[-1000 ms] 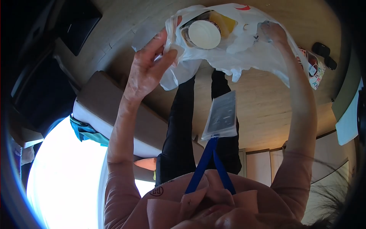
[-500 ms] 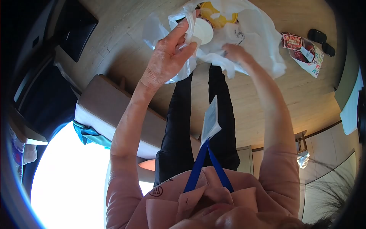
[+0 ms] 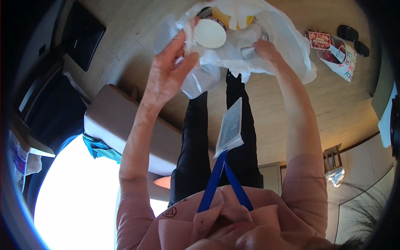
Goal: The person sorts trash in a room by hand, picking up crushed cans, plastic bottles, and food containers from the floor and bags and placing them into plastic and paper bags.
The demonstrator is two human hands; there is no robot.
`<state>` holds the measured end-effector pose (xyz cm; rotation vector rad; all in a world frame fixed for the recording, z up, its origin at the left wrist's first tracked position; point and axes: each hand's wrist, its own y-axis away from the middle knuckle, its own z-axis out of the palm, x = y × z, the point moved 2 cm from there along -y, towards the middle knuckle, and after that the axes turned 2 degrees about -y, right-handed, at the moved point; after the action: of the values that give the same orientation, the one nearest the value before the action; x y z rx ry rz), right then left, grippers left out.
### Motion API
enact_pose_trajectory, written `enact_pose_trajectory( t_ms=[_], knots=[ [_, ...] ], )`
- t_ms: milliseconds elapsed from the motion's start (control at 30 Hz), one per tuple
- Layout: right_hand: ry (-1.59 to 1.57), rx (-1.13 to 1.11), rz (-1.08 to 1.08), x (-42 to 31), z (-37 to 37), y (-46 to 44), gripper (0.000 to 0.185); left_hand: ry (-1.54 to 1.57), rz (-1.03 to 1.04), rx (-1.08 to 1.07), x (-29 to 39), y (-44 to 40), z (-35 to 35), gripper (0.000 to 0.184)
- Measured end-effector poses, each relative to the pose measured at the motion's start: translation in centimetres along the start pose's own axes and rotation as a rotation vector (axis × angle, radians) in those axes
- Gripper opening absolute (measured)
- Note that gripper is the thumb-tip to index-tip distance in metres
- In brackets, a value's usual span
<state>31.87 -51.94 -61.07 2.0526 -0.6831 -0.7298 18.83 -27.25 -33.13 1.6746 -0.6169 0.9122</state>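
In the head view, the left hand (image 3: 166, 68) is clamped on the left edge of a white plastic bag (image 3: 293, 43). The right hand (image 3: 267, 51) is at the bag's right part, fingers curled against the plastic; whether they grip it, I cannot tell. Inside the bag, 1 white-topped tub (image 3: 209, 33) sits near the left hand, beside a yellow item (image 3: 221, 17). To the right, 1 printed packet (image 3: 331, 49) lies on the floor (image 3: 275, 121) near 2 black objects (image 3: 347, 33).

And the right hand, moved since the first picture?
Yes: judged against the printed bag on the floor, the right hand has shifted leftward in the picture, away from it, and lower.
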Motion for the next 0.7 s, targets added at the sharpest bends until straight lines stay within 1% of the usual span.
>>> enact_pose_trajectory(
  t_ms=[100,133,200,233,300,400,433,533,633,700],
  knots=[
    [-0.104,-0.106,0.173,1.6,0.6,4.6,0.027,0.028,0.041,-0.002,-1.2,0.0,0.1,0.055],
    [-0.140,-0.125,0.164,2.4,1.3,6.6,0.030,0.044,0.016,0.002,-1.1,0.4,0.7,0.055],
    [-0.207,-0.113,0.144,4.1,0.8,9.4,0.039,0.063,0.012,0.020,-0.6,0.2,1.6,0.056],
    [-0.246,-0.105,0.197,4.4,-0.5,10.6,0.041,0.065,0.007,0.004,-0.5,0.2,1.9,0.056],
    [-0.333,-0.105,0.299,5.1,-2.6,13.2,0.047,0.083,0.040,0.046,0.6,0.0,2.0,0.054],
    [-0.328,-0.022,0.357,7.7,-4.5,13.4,0.046,0.066,0.079,0.044,2.4,-0.3,1.0,0.051],
    [-0.302,0.020,0.343,8.0,-5.8,13.9,0.045,0.052,0.091,0.037,3.1,-0.2,0.4,0.051],
    [-0.407,0.151,0.208,9.9,-6.7,14.8,0.043,0.013,0.091,0.052,4.9,-0.2,-0.7,0.049],
    [-0.520,0.257,0.180,10.0,-7.1,15.7,0.047,0.193,0.192,0.101,1.8,-0.6,-0.9,0.046],
    [-0.620,0.300,0.105,9.0,-7.6,15.7,0.048,0.114,0.059,0.219,-0.2,-0.7,-1.6,0.040]
  ],
)
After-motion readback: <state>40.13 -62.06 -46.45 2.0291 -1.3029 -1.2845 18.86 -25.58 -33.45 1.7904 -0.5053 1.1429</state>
